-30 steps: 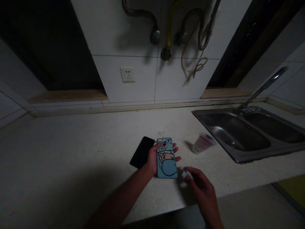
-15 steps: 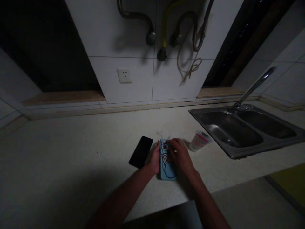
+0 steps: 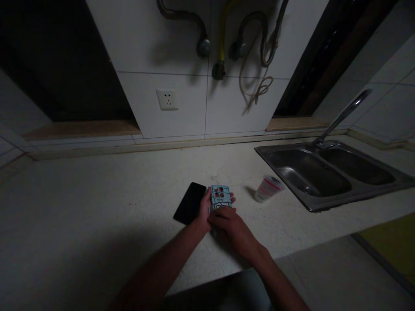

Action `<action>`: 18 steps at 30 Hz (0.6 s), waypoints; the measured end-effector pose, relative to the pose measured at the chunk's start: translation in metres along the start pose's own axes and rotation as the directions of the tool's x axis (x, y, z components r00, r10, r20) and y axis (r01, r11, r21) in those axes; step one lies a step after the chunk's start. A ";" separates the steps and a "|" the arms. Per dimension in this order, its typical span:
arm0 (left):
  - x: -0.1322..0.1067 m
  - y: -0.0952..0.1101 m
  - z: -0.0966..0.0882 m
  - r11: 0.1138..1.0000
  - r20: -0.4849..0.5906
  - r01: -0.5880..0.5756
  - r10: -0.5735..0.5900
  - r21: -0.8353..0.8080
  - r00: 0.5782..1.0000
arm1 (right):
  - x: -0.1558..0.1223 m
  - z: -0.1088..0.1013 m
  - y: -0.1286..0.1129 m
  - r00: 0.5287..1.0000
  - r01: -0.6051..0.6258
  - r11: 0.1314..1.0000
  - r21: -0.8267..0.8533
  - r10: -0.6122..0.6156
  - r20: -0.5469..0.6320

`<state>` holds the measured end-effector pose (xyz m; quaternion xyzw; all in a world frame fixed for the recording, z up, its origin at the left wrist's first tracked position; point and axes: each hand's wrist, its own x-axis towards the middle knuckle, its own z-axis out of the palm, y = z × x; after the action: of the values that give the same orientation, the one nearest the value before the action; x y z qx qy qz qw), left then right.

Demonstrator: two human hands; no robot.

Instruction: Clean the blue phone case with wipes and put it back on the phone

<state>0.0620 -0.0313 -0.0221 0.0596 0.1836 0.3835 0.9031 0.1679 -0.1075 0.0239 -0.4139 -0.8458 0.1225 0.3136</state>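
Note:
A light blue phone case with a cartoon picture (image 3: 220, 196) lies on the pale countertop (image 3: 97, 194) near its front edge. My left hand (image 3: 205, 212) grips the case by its left side, fingertips showing past its right edge. My right hand (image 3: 231, 229) lies over the case's lower half with fingers pressed on it and covers the picture. A black phone (image 3: 189, 208) lies flat just left of my left hand, screen dark.
A small plastic cup with a pink label (image 3: 267, 188) lies tipped on its side right of the case. A double steel sink (image 3: 327, 172) with a tap (image 3: 340, 116) fills the right. A wall socket (image 3: 167, 99) and hanging hoses (image 3: 240, 43) are behind.
My right hand came from the counter at the right onto the top of the case, then slid down over its lower half. My left hand kept its hold.

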 end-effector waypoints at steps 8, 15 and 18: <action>0.000 -0.001 0.009 0.997 -0.022 0.063 -0.062 0.035 0.998 | -0.033 -0.028 0.025 0.983 -0.185 0.982 -0.033 0.185 -0.003; -0.003 -0.007 0.020 0.996 0.008 0.082 -0.082 0.042 0.997 | 0.008 -0.020 0.068 0.914 -0.303 0.953 -0.016 0.286 -0.287; 0.000 -0.008 0.016 0.999 -0.049 0.039 -0.037 0.028 0.998 | 0.028 -0.008 0.061 0.912 -0.274 0.962 0.002 0.261 -0.316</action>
<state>0.0735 -0.0364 -0.0093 0.0598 0.2120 0.3650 0.9046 0.1982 -0.0485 0.0138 -0.5464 -0.7230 0.0793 0.4152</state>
